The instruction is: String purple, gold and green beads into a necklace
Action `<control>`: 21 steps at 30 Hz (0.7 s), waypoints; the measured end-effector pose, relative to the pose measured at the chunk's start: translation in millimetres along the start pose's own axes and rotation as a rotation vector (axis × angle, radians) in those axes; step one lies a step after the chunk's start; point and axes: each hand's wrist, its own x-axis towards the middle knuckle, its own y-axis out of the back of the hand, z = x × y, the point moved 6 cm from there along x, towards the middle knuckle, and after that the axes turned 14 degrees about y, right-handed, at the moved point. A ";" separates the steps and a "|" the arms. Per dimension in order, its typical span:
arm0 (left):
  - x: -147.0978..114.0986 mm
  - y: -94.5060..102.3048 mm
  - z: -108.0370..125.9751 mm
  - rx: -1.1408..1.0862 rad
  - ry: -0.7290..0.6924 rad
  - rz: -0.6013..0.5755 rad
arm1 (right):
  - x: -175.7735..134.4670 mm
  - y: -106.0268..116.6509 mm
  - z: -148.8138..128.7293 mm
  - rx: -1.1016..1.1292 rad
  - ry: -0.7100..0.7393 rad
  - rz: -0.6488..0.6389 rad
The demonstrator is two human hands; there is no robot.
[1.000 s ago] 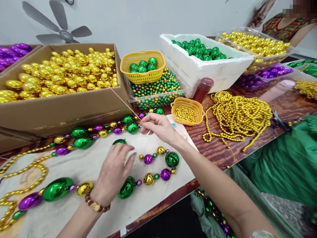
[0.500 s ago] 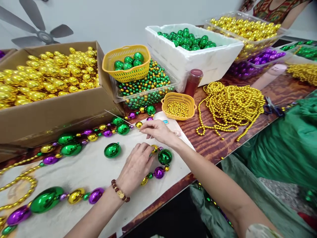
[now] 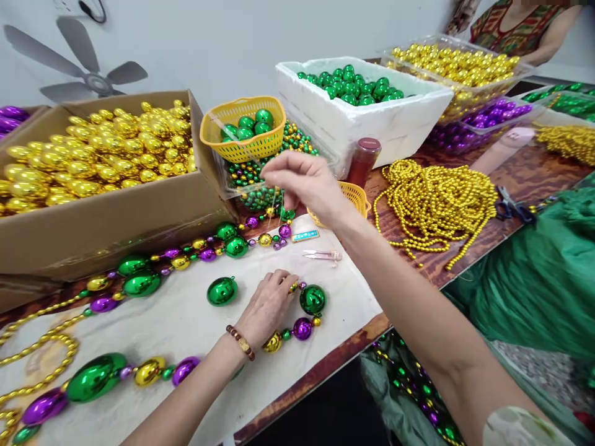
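Note:
Raised above the cloth, my right hand pinches a long thin needle, blurred against the yellow basket. Fine thread hangs below those fingers. Down on the white cloth, my left hand is closed on the end of a bead strand of gold, purple and green beads. A big green bead on it lies right of my fingers. One loose green ball with a small nub lies left of that hand. Thread snips and a blue packet lie beyond.
A cardboard box of gold beads stands back left. Behind are a yellow basket, a foam box and a red-brown bottle. Gold bead chains and scissors lie right. Another person is far right.
My right hand has risen from near the cloth with the needle, which now points up and left. The snips and blue packet have come into fuller view. My left hand stays at the strand.

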 end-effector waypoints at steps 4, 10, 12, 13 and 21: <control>0.0 0.9 -1.0 -0.009 -0.005 -0.029 | 38.3 27.2 -41.3 -0.107 0.158 0.100; -0.6 -1.5 -4.3 -0.033 0.000 -0.019 | 66.2 65.0 -99.2 -0.160 0.396 0.254; -1.4 -1.7 -5.4 -0.043 0.000 -0.015 | 70.9 75.0 -110.9 -0.166 0.397 0.295; -1.7 -1.3 -6.0 -0.052 0.000 -0.014 | 72.8 77.1 -114.3 -0.174 0.385 0.286; -3.6 6.6 -8.5 -0.108 -0.002 -0.033 | 41.7 32.7 -69.5 -0.173 0.123 -0.110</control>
